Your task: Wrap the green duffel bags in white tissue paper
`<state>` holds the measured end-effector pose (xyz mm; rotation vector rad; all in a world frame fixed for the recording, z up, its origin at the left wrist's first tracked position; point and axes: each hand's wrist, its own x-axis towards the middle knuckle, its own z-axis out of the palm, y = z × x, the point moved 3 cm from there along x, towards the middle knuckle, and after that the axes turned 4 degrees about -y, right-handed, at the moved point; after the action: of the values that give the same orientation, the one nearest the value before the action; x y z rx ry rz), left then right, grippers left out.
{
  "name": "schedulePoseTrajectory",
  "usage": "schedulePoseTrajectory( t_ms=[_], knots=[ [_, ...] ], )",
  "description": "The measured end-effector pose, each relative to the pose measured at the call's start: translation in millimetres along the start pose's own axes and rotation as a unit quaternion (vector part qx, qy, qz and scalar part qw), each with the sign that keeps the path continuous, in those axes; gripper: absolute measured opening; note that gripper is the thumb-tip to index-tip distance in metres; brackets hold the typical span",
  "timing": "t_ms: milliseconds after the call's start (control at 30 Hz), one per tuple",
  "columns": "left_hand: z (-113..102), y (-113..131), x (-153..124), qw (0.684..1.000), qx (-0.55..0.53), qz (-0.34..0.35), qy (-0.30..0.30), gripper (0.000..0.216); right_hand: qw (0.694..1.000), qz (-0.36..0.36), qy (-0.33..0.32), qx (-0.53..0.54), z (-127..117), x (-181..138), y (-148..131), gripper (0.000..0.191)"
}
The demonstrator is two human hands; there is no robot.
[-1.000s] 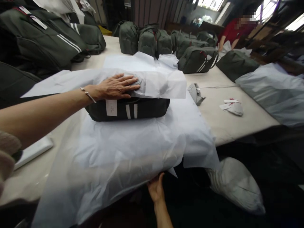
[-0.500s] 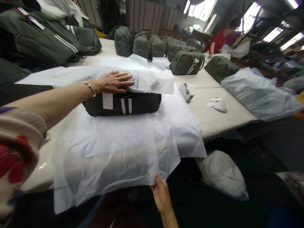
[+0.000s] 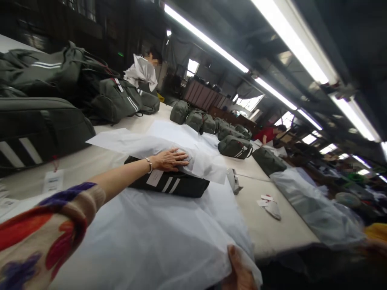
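Observation:
A dark green bag with two white stripes and a white tag lies on thin white wrapping paper. A folded-over flap of paper covers its top. My left hand rests flat on that flap, fingers stretched out, above the bag. At the near right edge of the sheet, my right hand pinches the wrapping paper between thumb and fingers; part of the hand is hidden and blurred.
A tape dispenser and some tags lie on the table to the right. Green bags stand behind, and a large striped bag is at left. A plastic-covered bag sits at the right edge. Two people work farther back.
The view has tilted up and turned. My right hand has drawn the near edge of the paper to the right, and the sheet looks smoother. My left hand stays on the flap.

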<state>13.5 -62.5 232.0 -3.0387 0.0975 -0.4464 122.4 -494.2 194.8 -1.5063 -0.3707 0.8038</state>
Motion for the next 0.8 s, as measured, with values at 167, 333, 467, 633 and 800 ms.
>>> schedulePoseTrajectory(
  t_ms=[167,333,467,633,800],
  knots=[
    [5,9,-4,1.0,-0.003,0.006,0.021,0.058,0.983,-0.088,-0.009,0.162,89,91,-98,0.031],
    [7,20,-9,0.999,-0.014,0.017,0.048,0.048,0.968,-0.092,-0.028,0.23,160,194,-151,0.019],
    [-1,28,-18,0.997,-0.049,0.023,0.052,0.047,0.971,-0.054,-0.016,0.232,196,257,-164,0.013],
    [-31,38,-70,0.989,-0.083,-0.057,0.107,0.041,0.98,0.005,-0.032,0.194,218,299,-156,0.016],
    [-31,79,-215,0.782,-0.245,-0.501,0.28,0.045,0.98,0.064,-0.083,0.172,216,314,-143,0.018]
  ],
)
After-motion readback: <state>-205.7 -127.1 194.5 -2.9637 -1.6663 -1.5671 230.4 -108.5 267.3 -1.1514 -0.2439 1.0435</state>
